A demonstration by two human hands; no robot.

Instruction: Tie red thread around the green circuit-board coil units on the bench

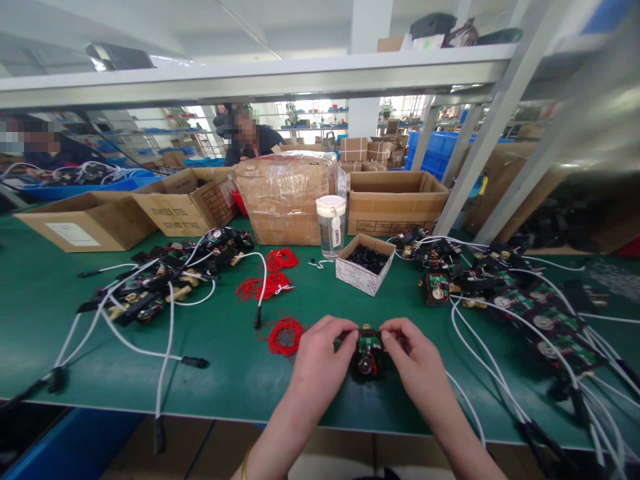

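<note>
Near the front edge of the green table, a small black housing with a green circuit board (369, 348) lies between my two hands. Thin red wires and a round part show on its near side, and a brass fitting at its far side. My left hand (327, 347) pinches the housing's left edge between thumb and fingers. On the other side my right hand (407, 350) grips the right edge in the same way, fingers curled. A bundle of red wire (286, 336) lies just left of my left hand. What my fingertips cover is hidden.
A small carton of black parts (365, 270) stands beyond my hands, beside a lidded clear cup (331, 230). Piles of similar units with white cables lie left (165, 280) and right (530, 300). Cardboard boxes (290, 200) line the back under a metal shelf (280, 77). Two people sit beyond.
</note>
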